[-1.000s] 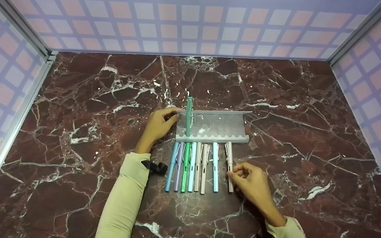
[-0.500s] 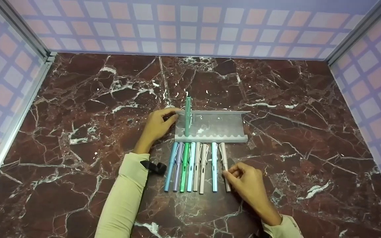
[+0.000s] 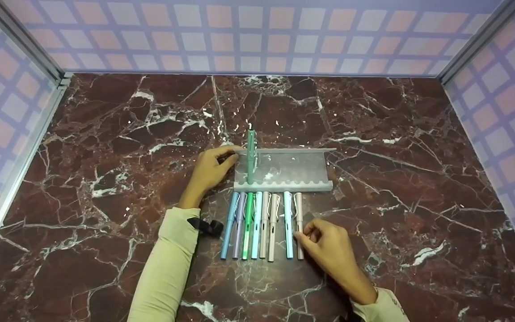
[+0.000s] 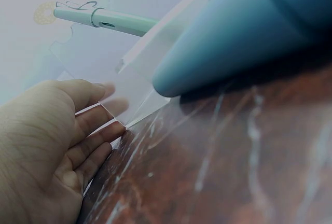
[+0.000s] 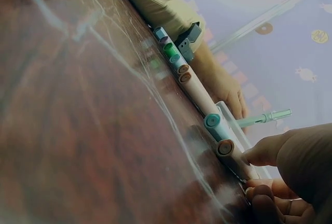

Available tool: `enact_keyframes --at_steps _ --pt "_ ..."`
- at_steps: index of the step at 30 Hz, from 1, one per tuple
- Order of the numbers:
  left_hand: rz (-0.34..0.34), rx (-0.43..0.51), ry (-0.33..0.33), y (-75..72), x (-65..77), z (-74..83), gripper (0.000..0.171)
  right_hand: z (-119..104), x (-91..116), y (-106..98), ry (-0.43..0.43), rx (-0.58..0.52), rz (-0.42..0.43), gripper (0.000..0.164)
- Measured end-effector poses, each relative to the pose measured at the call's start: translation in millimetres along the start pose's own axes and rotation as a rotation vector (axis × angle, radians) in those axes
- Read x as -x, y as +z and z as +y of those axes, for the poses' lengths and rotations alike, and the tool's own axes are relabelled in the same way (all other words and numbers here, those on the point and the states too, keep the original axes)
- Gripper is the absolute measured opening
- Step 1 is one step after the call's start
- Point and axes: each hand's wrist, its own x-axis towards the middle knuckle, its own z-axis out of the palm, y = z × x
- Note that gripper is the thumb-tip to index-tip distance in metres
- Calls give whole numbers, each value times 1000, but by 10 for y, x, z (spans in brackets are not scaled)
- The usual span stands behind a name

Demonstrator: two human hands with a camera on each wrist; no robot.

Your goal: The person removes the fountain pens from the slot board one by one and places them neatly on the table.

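My left hand (image 3: pixel 210 172) pinches the left end of a clear, notched pen stand (image 3: pixel 293 167); in the left wrist view, fingertips show through its transparent side. A dark green pen (image 3: pixel 251 156) rests in the stand near that end, leaning on its back edge. My right hand (image 3: pixel 329 243) holds a beige pen (image 3: pixel 299 214) lying at the right end of a row, its thumb on the barrel. Just left of it lies a light blue pen (image 3: pixel 288 223), almost touching. In the right wrist view, the fingers beyond the beige pen (image 5: pixel 226 148) are partly hidden.
Further left lie several pens side by side: a blue pen (image 3: pixel 228 226), a purple pen (image 3: pixel 239 226), a bright green pen (image 3: pixel 247 226), another light blue pen (image 3: pixel 256 226) and two more beige pens (image 3: pixel 273 228). All rest on a dark red marbled table (image 3: pixel 105 250). Patterned walls enclose it.
My right hand has slid the beige pen leftward until it lies beside the light blue pen, and the pen has straightened. My left hand keeps its hold on the stand.
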Motion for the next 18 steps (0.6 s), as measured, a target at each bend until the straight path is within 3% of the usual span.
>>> enact_keyframes --at_steps 14,18 --pt "4 -1 3 5 1 13 23 12 1 1 21 -14 7 26" --pt "-1 -5 -1 -6 0 19 24 43 -47 -2 70 -124 34 22"
